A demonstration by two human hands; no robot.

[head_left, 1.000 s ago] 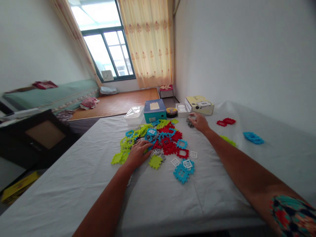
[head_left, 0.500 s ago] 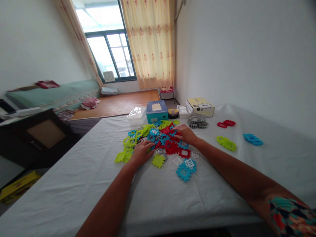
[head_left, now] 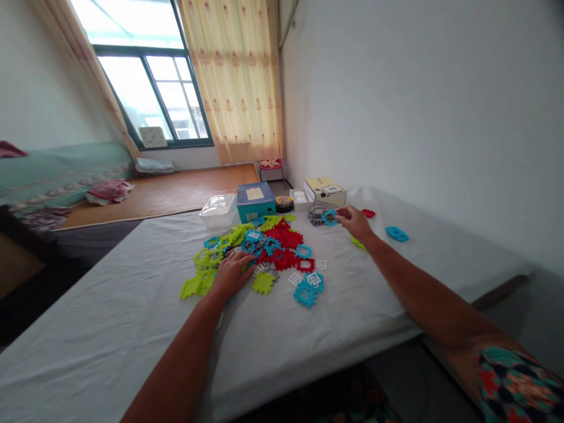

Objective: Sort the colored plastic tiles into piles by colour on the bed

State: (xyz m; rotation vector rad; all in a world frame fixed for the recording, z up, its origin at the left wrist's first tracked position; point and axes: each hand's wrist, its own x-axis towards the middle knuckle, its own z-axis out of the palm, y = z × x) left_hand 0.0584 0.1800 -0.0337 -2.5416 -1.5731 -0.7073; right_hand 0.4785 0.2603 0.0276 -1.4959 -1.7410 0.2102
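A heap of flat interlocking plastic tiles in green, red, blue and grey lies on the white-covered table. My left hand rests palm down on the heap's near left side, fingers spread over green and blue tiles. Reaching far to the right, my right hand pinches a blue tile just above a small grey stack. Sorted piles lie nearby: red tiles, green tiles partly under my wrist, blue tiles.
At the table's far edge stand a clear plastic tub, a blue box, a round tin, a small white box and a yellow carton. The right table edge drops to the floor. A window and curtains are behind.
My right hand went from the grey stack to the heap, took a blue tile, and has carried it out to the right. The view swung right. My left hand stayed on the heap.
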